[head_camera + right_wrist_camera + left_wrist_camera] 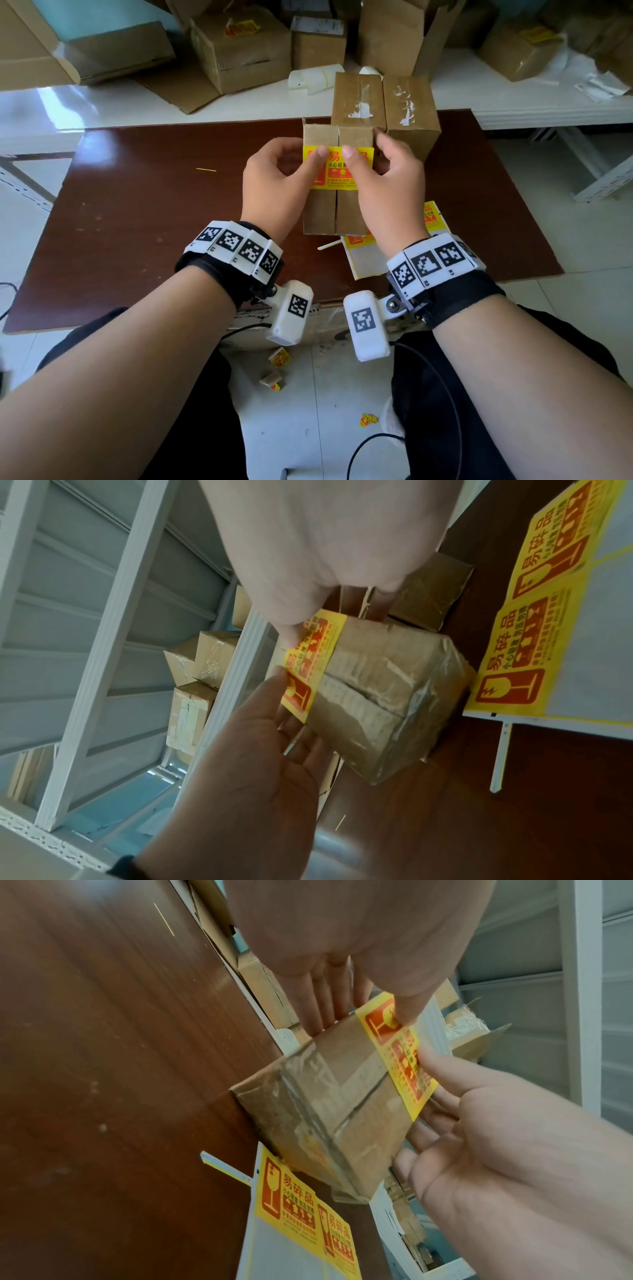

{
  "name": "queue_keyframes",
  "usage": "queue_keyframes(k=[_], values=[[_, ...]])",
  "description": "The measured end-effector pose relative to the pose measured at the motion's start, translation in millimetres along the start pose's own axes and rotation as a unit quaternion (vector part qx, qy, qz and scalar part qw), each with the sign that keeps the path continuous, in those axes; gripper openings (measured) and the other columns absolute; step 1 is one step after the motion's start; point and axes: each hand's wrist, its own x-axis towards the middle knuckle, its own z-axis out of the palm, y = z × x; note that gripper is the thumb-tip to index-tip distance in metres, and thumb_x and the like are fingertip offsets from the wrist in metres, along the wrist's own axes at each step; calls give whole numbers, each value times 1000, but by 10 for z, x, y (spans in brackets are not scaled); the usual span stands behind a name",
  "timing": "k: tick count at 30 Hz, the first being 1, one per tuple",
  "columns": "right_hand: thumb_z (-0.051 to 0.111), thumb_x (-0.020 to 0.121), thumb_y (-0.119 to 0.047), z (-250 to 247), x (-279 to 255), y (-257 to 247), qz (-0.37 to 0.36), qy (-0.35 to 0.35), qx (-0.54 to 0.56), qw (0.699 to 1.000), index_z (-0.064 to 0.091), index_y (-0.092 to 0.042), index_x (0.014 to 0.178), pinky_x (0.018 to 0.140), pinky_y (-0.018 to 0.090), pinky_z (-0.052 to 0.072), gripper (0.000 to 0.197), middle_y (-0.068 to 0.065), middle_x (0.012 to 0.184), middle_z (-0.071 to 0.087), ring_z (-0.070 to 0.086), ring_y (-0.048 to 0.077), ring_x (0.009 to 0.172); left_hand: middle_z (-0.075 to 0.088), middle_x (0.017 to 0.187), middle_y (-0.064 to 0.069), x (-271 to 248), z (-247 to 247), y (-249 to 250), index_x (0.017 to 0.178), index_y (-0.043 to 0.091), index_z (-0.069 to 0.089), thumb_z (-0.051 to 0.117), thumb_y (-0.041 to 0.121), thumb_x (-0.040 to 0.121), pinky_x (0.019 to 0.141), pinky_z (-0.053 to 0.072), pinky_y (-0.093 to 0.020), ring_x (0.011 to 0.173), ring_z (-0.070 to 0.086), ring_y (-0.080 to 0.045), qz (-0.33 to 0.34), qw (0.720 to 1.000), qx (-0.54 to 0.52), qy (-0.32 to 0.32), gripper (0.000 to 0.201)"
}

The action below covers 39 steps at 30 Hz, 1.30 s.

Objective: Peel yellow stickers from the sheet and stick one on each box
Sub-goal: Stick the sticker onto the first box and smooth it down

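Three taped boxes stand on the brown tabletop point(137, 205). Both thumbs press one yellow sticker point(337, 168), long axis left-right, onto the nearest box point(337, 212); the left hand point(274, 185) and right hand point(390, 192) curl their fingers around its sides. The sheet point(368, 263) keeps two stickers.

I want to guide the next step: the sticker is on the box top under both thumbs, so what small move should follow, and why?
Probably slide both thumbs outward to smooth the yellow sticker flat on the box, since its lower edge in the left wrist view looks lifted.
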Motion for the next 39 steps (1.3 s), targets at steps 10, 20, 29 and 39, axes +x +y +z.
queue_keyframes(k=[10, 20, 29, 39], values=[[53, 115, -36, -12, -28, -55, 29, 18, 25, 999, 74, -17, 141, 110, 42, 58, 38, -7, 129, 78, 71, 9, 121, 79, 86, 6, 34, -51, 41, 100, 18, 80, 74, 43, 97, 74, 60, -28, 81, 73, -2, -43, 999, -2, 6, 26], [47, 116, -29, -7, -14, -20, 36, 19, 25, 999, 71, -17, 144, 112, 44, 57, 39, -4, 133, 76, 70, 12, 125, 75, 92, 10, 34, 11, 29, 116, 14, 75, 63, 35, 104, 80, 58, -27, 84, 68, 0, -38, 999, 14, 36, 27], [68, 104, -41, 2, -22, -14, 21, 8, 4, 1000, 73, -20, 141, 109, 44, 59, 43, -7, 131, 76, 71, 10, 123, 78, 104, 5, 3, 25, 22, 133, 8, 66, 84, 38, 91, 79, 62, -21, 91, 75, 2, -28, 999, 15, 14, 55], [73, 97, -53, 37, -23, 10, 22, 16, 32, 999, 75, -22, 138, 108, 43, 59, 51, -8, 129, 78, 72, 9, 122, 79, 109, 5, -3, 38, 30, 130, 10, 68, 82, 40, 91, 85, 62, -25, 97, 75, -3, -27, 999, 17, 14, 52]])
